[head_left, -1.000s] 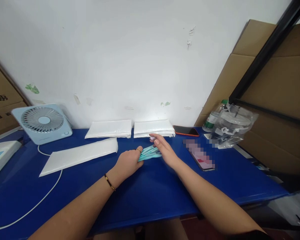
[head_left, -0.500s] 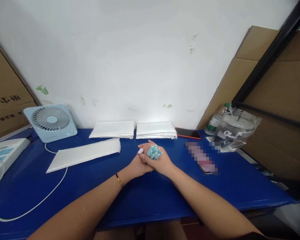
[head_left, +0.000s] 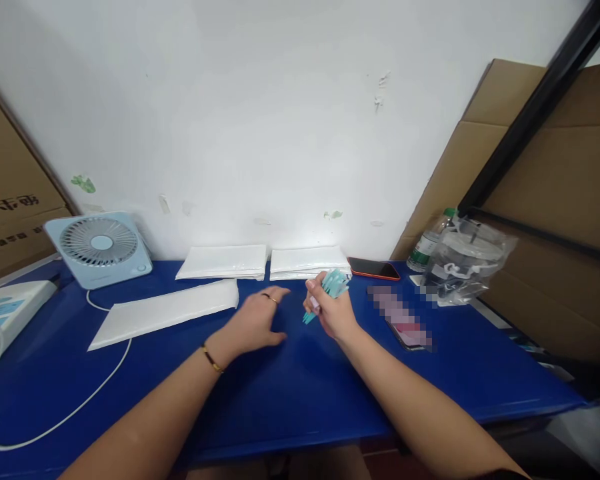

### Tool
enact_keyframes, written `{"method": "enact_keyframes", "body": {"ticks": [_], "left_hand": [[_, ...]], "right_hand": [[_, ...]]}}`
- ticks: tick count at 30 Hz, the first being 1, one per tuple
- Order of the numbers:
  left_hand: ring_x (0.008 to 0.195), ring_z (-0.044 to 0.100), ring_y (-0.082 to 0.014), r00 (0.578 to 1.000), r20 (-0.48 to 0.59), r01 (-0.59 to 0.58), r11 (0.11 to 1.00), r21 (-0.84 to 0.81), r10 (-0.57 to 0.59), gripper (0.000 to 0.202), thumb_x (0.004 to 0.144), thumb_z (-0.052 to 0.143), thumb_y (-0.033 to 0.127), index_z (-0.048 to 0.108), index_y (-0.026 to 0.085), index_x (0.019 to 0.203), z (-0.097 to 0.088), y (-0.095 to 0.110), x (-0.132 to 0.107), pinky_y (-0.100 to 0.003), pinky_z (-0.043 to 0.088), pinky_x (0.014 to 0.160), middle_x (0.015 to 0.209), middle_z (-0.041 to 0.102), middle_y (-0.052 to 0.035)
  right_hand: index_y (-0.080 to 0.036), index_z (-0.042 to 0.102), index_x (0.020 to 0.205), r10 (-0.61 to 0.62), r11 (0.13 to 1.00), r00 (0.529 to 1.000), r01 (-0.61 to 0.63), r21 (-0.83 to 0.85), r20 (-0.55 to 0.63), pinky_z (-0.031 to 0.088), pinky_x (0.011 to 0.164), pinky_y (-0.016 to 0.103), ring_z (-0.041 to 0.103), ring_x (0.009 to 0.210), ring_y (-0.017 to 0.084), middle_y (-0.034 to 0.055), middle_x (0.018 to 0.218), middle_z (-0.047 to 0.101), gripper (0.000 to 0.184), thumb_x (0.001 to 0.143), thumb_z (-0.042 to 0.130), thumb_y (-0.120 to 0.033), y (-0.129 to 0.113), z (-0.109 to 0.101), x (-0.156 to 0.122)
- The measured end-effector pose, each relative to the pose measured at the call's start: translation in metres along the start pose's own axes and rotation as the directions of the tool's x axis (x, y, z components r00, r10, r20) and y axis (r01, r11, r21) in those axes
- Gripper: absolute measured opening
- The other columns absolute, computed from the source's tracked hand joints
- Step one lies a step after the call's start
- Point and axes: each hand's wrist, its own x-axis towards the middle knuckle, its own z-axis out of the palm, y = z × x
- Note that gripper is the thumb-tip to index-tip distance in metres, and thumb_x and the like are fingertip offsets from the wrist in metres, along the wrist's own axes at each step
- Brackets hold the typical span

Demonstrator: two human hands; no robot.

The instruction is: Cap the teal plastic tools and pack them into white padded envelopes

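In my right hand is a bundle of thin turquoise sticks. The fingers wrap round the bundle, with tips fanning out above the fist and thin ends poking out below. A small pale pink piece lies against it at the fingers; I cannot make out what it is. To the left, apart from the bundle, my left hand is open over the blue table, thumb and fingers spread and holding nothing. A long white padded envelope lies just left of that hand.
Two stacks of white envelopes lie along the wall. A red-edged phone and another, partly blurred phone lie right. A bottle and bagged cup stand beyond. Left are a fan, a power strip and a cable.
My hands were together around the bundle and have separated. My left hand has let go and moved left, its fingers opening. My right hand has shifted slightly right and turned, keeping the bundle.
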Motion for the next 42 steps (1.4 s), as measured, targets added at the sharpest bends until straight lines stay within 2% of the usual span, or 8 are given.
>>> {"method": "enact_keyframes", "body": {"ticks": [4,8,13,19,23,31,39,42], "left_hand": [[0.138,0.008,-0.0381,0.913,-0.022,0.374,0.815,0.442,-0.407,0.103,0.051,0.067,0.014,0.020,0.023,0.143,-0.033,-0.054,-0.020,-0.056,0.017,0.107,0.152,0.013,-0.0140],[0.128,0.036,-0.0376,0.784,0.023,0.514,0.668,0.538,-0.621,0.088,0.059,0.056,0.007,0.029,0.023,0.141,-0.048,-0.091,-0.032,-0.054,0.033,0.098,0.144,0.035,-0.0159],[0.092,0.063,-0.0311,0.842,-0.124,0.508,0.696,0.508,-0.525,0.039,0.083,0.035,0.023,0.058,0.024,0.115,-0.071,-0.069,-0.031,-0.038,0.046,0.071,0.102,0.067,-0.0119],[0.075,0.062,-0.0232,0.925,-0.262,0.341,0.907,0.248,-0.276,0.048,0.087,0.032,0.053,0.044,0.025,0.124,-0.092,0.001,-0.015,-0.028,0.040,0.060,0.074,0.065,-0.0016],[0.067,0.060,-0.0202,0.977,-0.151,0.165,0.983,0.084,-0.151,0.054,0.086,0.033,0.058,0.041,0.021,0.123,-0.077,0.025,0.005,-0.029,0.041,0.062,0.077,0.064,-0.0019],[0.121,0.040,-0.0359,0.964,-0.209,0.218,0.941,0.258,-0.166,0.122,0.046,0.065,0.073,0.015,0.020,0.143,-0.017,0.028,0.006,-0.048,0.028,0.098,0.129,0.047,-0.0175],[0.121,0.044,-0.0334,0.951,0.021,0.306,0.947,0.098,-0.309,0.115,0.052,0.068,0.060,0.011,0.019,0.144,-0.009,0.010,0.008,-0.045,0.031,0.099,0.133,0.045,-0.0168],[0.109,0.054,-0.0292,0.934,-0.055,0.356,0.930,0.088,-0.352,0.089,0.060,0.066,0.045,0.028,0.020,0.137,-0.012,0.006,0.010,-0.036,0.041,0.087,0.123,0.055,-0.0123]], "right_hand": [[-0.020,0.045,0.060,0.014,0.991,0.998,-0.023,-0.130,-0.069,0.036,0.038,0.022,0.036,0.036,0.007,-0.0085,0.042,0.038,0.033,0.067,0.073,-0.036,0.015,-0.016,0.013],[-0.020,0.045,0.060,0.021,0.992,0.999,-0.027,-0.126,-0.046,0.035,0.037,0.021,0.036,0.036,0.006,-0.0084,0.041,0.038,0.032,0.070,0.071,-0.037,0.021,-0.019,0.012],[-0.020,0.043,0.062,0.046,0.998,0.997,-0.043,0.053,-0.055,0.030,0.037,0.020,0.030,0.033,0.005,-0.0097,0.040,0.036,0.032,0.073,0.068,-0.035,0.008,-0.019,0.013],[-0.020,0.038,0.062,0.137,0.948,0.990,-0.140,0.285,0.028,0.026,0.036,0.018,0.024,0.033,0.003,-0.0108,0.042,0.034,0.033,0.076,0.065,-0.033,-0.029,-0.024,0.012],[-0.021,0.048,0.073,0.200,0.950,0.976,-0.215,0.227,0.086,0.025,0.033,0.017,0.024,0.030,0.003,-0.0114,0.041,0.037,0.024,0.073,0.068,-0.034,-0.035,-0.021,0.006],[-0.017,0.046,0.059,0.309,0.938,0.941,-0.277,0.209,-0.140,0.026,0.030,0.018,0.029,0.028,0.003,-0.0089,0.038,0.040,0.026,0.065,0.071,-0.024,-0.006,-0.028,0.013],[-0.018,0.044,0.058,0.382,0.908,0.915,-0.346,0.236,-0.127,0.026,0.029,0.018,0.028,0.028,0.003,-0.0093,0.037,0.040,0.025,0.062,0.069,-0.020,-0.005,-0.040,0.019],[-0.018,0.044,0.060,0.377,0.915,0.917,-0.348,0.201,-0.127,0.026,0.030,0.018,0.028,0.029,0.003,-0.0094,0.038,0.040,0.026,0.062,0.069,-0.020,-0.001,-0.043,0.020]]}}
